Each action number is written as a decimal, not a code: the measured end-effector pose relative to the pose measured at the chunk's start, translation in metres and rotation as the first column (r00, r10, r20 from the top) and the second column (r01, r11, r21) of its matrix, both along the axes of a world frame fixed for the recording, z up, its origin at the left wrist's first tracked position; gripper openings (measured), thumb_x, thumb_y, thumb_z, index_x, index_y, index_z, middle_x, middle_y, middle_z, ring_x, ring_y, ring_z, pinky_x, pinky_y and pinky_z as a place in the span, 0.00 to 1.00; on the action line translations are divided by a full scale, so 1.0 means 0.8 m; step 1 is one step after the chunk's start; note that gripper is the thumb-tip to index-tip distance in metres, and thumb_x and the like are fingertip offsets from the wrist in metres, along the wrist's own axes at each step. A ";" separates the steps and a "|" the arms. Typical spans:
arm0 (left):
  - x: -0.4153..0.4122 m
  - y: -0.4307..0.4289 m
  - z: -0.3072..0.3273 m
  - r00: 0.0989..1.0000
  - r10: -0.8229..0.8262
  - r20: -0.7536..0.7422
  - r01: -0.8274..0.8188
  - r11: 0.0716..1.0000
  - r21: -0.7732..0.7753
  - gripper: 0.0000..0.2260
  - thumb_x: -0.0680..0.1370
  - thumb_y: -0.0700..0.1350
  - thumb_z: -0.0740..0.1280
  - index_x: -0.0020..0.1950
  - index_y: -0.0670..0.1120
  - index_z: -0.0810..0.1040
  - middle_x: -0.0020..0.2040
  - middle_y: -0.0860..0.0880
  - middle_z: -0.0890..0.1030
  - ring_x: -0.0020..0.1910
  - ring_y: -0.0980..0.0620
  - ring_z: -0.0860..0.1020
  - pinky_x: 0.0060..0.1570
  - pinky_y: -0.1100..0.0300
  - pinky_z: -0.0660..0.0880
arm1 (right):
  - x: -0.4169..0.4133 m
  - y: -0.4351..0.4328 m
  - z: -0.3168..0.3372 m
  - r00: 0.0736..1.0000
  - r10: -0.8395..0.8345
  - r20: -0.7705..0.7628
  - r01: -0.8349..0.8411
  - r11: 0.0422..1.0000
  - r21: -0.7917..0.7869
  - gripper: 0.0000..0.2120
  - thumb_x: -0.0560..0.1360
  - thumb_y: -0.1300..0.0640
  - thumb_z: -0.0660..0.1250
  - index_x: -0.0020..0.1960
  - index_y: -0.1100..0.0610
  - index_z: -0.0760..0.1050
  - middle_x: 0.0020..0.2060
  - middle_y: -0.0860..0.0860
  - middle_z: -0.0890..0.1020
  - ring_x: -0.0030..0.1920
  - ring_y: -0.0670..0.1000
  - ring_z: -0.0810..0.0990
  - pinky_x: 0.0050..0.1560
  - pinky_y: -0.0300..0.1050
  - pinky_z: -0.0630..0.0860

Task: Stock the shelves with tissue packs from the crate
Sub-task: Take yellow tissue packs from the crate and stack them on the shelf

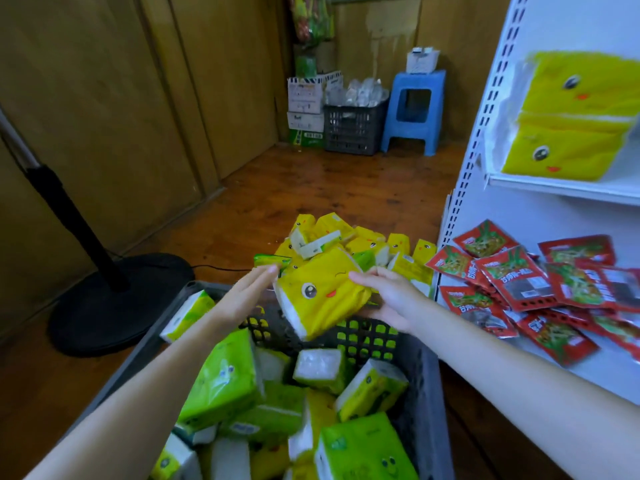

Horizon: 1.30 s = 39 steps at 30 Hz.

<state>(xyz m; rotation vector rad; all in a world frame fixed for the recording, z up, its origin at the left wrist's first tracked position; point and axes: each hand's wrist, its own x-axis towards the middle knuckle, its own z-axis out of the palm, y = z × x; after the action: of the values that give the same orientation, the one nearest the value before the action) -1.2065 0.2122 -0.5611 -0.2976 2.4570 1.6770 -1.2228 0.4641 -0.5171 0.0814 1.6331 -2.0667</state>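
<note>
A grey plastic crate (424,372) in front of me holds several green and yellow tissue packs (225,382). Above its far rim my right hand (388,299) grips a yellow tissue pack (322,292) with a cartoon face, thumb on top and fingers under its right end. My left hand (242,296) is beside the pack's left end with straight fingers, apart from it or just touching it. Two yellow packs (571,119) are stacked on the upper white shelf (568,190) at the right. More yellow packs (349,237) lie heaped beyond the crate.
Red snack packets (533,282) cover the lower white shelf at the right. A black fan base (117,299) and pole stand on the wooden floor at the left. A blue stool (414,112), a dark crate (353,128) and cartons stand by the back wall.
</note>
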 end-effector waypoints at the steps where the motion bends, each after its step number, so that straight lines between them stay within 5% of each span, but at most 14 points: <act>1: 0.006 0.015 0.014 0.999 -0.028 -0.023 0.029 0.999 0.032 0.23 0.73 0.64 0.65 0.65 0.55 0.72 0.64 0.50 0.76 0.62 0.48 0.76 0.60 0.46 0.74 | -0.002 0.001 0.002 0.999 -0.046 0.028 0.046 0.998 -0.031 0.14 0.73 0.60 0.68 0.36 0.55 0.64 0.43 0.55 0.78 0.48 0.55 0.77 0.46 0.55 0.78; 5: 0.018 0.061 0.048 0.988 -0.065 -0.143 0.093 0.975 0.202 0.11 0.79 0.48 0.62 0.61 0.49 0.72 0.55 0.47 0.81 0.51 0.47 0.81 0.47 0.51 0.79 | -0.002 -0.002 0.011 0.994 -0.080 -0.069 0.085 0.994 0.063 0.07 0.75 0.54 0.66 0.51 0.52 0.70 0.59 0.52 0.76 0.57 0.51 0.75 0.53 0.55 0.76; 8: 0.016 0.075 0.060 0.978 0.019 -0.206 0.044 0.955 0.295 0.14 0.80 0.47 0.60 0.67 0.50 0.69 0.56 0.49 0.81 0.51 0.48 0.82 0.45 0.49 0.81 | 0.004 0.001 0.016 0.873 0.143 -0.467 0.047 0.927 0.371 0.31 0.75 0.49 0.65 0.74 0.43 0.54 0.66 0.36 0.58 0.65 0.38 0.54 0.65 0.41 0.57; 12: 0.010 0.088 0.073 0.969 0.100 -0.226 -0.003 0.920 0.393 0.15 0.82 0.48 0.56 0.69 0.51 0.66 0.60 0.50 0.78 0.53 0.52 0.80 0.40 0.60 0.80 | 0.006 0.002 0.023 0.704 0.300 -0.644 0.080 0.867 0.492 0.44 0.72 0.50 0.71 0.74 0.41 0.43 0.74 0.43 0.49 0.70 0.38 0.47 0.66 0.39 0.51; 14: 0.007 0.094 0.083 0.964 0.151 -0.220 -0.052 0.914 0.401 0.13 0.83 0.49 0.54 0.67 0.54 0.68 0.59 0.50 0.79 0.53 0.51 0.79 0.46 0.55 0.80 | 0.005 0.001 0.031 0.628 0.349 -0.695 0.110 0.845 0.524 0.46 0.70 0.51 0.72 0.71 0.37 0.40 0.74 0.41 0.49 0.72 0.38 0.46 0.66 0.35 0.50; 18: -0.005 0.110 0.136 0.940 0.279 -0.197 -0.143 0.846 0.514 0.13 0.82 0.54 0.52 0.59 0.53 0.73 0.52 0.50 0.81 0.48 0.50 0.81 0.49 0.51 0.78 | -0.003 0.005 0.070 0.548 0.236 -0.803 0.199 0.895 0.399 0.40 0.70 0.55 0.73 0.68 0.35 0.49 0.72 0.41 0.55 0.73 0.40 0.51 0.70 0.37 0.54; 22: -0.024 0.132 0.220 0.940 0.232 -0.251 -0.039 0.802 0.596 0.16 0.82 0.55 0.53 0.56 0.49 0.76 0.42 0.51 0.84 0.38 0.52 0.82 0.35 0.57 0.79 | -0.014 0.013 0.133 0.447 0.077 -0.891 0.332 0.911 0.245 0.35 0.70 0.54 0.73 0.67 0.38 0.57 0.68 0.39 0.60 0.67 0.33 0.55 0.59 0.17 0.54; 24: -0.034 0.147 0.268 0.923 0.176 -0.343 0.060 0.812 0.581 0.19 0.81 0.55 0.53 0.64 0.48 0.74 0.49 0.49 0.83 0.42 0.52 0.82 0.36 0.57 0.79 | -0.020 0.024 0.171 0.391 -0.006 -0.920 0.382 0.911 0.157 0.32 0.70 0.55 0.73 0.66 0.38 0.60 0.67 0.39 0.62 0.66 0.33 0.58 0.59 0.17 0.56; 27: -0.047 0.190 0.335 0.850 0.055 -0.523 0.227 0.859 0.459 0.20 0.83 0.50 0.50 0.72 0.44 0.67 0.60 0.53 0.78 0.46 0.59 0.80 0.36 0.69 0.77 | -0.030 0.060 0.242 0.330 -0.134 -0.934 0.459 0.888 0.035 0.31 0.70 0.54 0.73 0.69 0.42 0.63 0.64 0.38 0.67 0.63 0.34 0.63 0.56 0.19 0.62; 29: -0.057 0.226 0.376 0.775 -0.023 -0.631 0.340 0.858 0.386 0.18 0.84 0.49 0.47 0.70 0.49 0.67 0.55 0.60 0.80 0.47 0.63 0.78 0.41 0.73 0.74 | -0.040 0.096 0.291 0.318 -0.259 -0.912 0.506 0.860 -0.069 0.31 0.70 0.54 0.73 0.69 0.45 0.65 0.65 0.41 0.70 0.61 0.37 0.68 0.54 0.21 0.66; 31: -0.072 0.266 0.404 0.715 -0.111 -0.690 0.422 0.855 0.300 0.16 0.83 0.52 0.46 0.62 0.58 0.71 0.51 0.63 0.82 0.51 0.65 0.79 0.52 0.69 0.73 | -0.052 0.143 0.326 0.290 -0.361 -0.886 0.544 0.824 -0.157 0.30 0.69 0.54 0.74 0.68 0.47 0.68 0.65 0.46 0.73 0.62 0.42 0.72 0.59 0.32 0.71; 34: -0.090 0.330 0.412 0.582 -0.326 -0.745 0.414 0.907 -0.073 0.13 0.83 0.51 0.49 0.62 0.60 0.70 0.61 0.65 0.73 0.54 0.75 0.71 0.53 0.77 0.66 | -0.072 0.227 0.349 0.251 -0.479 -0.841 0.647 0.729 -0.222 0.29 0.65 0.50 0.76 0.64 0.43 0.70 0.63 0.49 0.75 0.63 0.48 0.74 0.64 0.51 0.72; 36: -0.107 0.369 0.398 0.527 -0.489 -0.695 0.338 0.871 -0.356 0.16 0.83 0.50 0.52 0.70 0.52 0.67 0.68 0.56 0.69 0.63 0.69 0.67 0.62 0.73 0.62 | -0.085 0.289 0.349 0.242 -0.559 -0.793 0.725 0.648 -0.235 0.31 0.62 0.47 0.76 0.62 0.43 0.69 0.61 0.49 0.77 0.60 0.49 0.76 0.62 0.54 0.74; 39: -0.134 0.415 0.369 0.520 -0.669 -0.531 0.229 0.708 -0.669 0.28 0.78 0.62 0.50 0.71 0.47 0.68 0.73 0.48 0.67 0.73 0.52 0.63 0.72 0.54 0.58 | -0.107 0.378 0.324 0.221 -0.667 -0.711 0.839 0.502 -0.210 0.34 0.58 0.45 0.76 0.62 0.44 0.69 0.60 0.50 0.77 0.59 0.51 0.77 0.61 0.56 0.74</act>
<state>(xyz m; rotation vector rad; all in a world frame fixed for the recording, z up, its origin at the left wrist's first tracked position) -1.3139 0.5445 -0.2658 1.2073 3.0856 0.9118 -1.3081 0.7668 -0.2578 0.2020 2.7669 -2.8734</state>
